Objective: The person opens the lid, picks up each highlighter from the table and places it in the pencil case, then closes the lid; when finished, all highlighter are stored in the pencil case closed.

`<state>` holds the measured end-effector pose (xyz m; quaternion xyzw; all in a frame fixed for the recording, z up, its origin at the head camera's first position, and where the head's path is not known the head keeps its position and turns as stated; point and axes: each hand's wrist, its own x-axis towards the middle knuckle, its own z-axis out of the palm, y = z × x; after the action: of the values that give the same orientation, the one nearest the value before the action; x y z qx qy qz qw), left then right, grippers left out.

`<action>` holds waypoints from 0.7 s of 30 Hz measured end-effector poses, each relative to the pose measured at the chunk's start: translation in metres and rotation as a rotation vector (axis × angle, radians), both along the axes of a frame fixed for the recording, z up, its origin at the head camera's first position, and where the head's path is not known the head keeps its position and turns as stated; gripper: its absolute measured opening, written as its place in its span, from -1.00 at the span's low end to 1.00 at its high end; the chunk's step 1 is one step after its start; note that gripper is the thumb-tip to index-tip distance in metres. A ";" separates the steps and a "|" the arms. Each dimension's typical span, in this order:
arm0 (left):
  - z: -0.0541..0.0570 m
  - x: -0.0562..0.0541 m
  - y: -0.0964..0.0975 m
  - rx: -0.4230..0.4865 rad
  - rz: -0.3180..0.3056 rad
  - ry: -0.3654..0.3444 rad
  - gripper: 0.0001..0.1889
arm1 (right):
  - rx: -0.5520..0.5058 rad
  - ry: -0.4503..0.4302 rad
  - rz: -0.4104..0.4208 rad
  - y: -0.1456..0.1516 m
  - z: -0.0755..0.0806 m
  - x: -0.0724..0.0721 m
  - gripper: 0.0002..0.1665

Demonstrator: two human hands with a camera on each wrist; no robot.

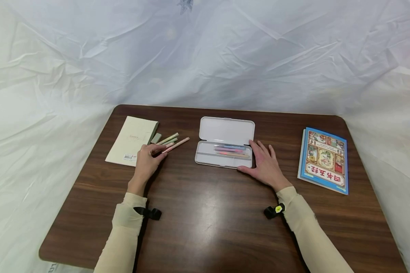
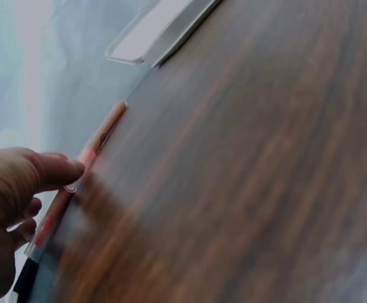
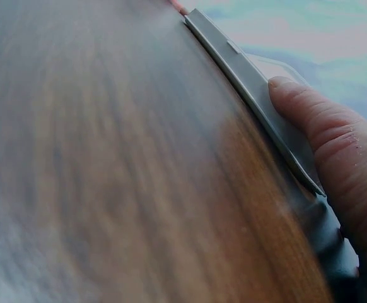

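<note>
At the left, the left hand (image 1: 148,159) pinches a slim pen (image 1: 179,143) with tan and pink parts between thumb and fingers; its tip points away to the right. In the left wrist view this pen (image 2: 113,123) runs up past the thumb. Several green, yellow and pink pens lie in a small fan beside it. A white pencil case (image 1: 201,159) lies at the centre with its lid raised. Several coloured pens (image 1: 230,150) fill the right part of its tray. The right hand (image 1: 267,167) rests, fingers spread, along the case's right end, thumb at the front corner.
A cream notebook (image 1: 128,136) with a barcode lies on the left of the brown table (image 1: 205,220). Next to it is a small grey-green block (image 1: 156,138). A blue illustrated book (image 1: 324,159) lies to the right. White sheeting (image 1: 225,57) hangs behind the table.
</note>
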<state>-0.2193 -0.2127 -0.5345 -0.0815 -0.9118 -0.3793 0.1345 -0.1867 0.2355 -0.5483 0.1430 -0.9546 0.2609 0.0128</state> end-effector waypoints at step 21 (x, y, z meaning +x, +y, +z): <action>-0.001 -0.002 0.007 0.005 -0.004 0.062 -0.80 | -0.002 -0.009 -0.003 -0.001 0.003 0.001 0.36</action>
<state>-0.2215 -0.2056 -0.5352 -0.0949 -0.9061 -0.3792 0.1620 -0.1854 0.2341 -0.5457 0.1402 -0.9547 0.2624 0.0093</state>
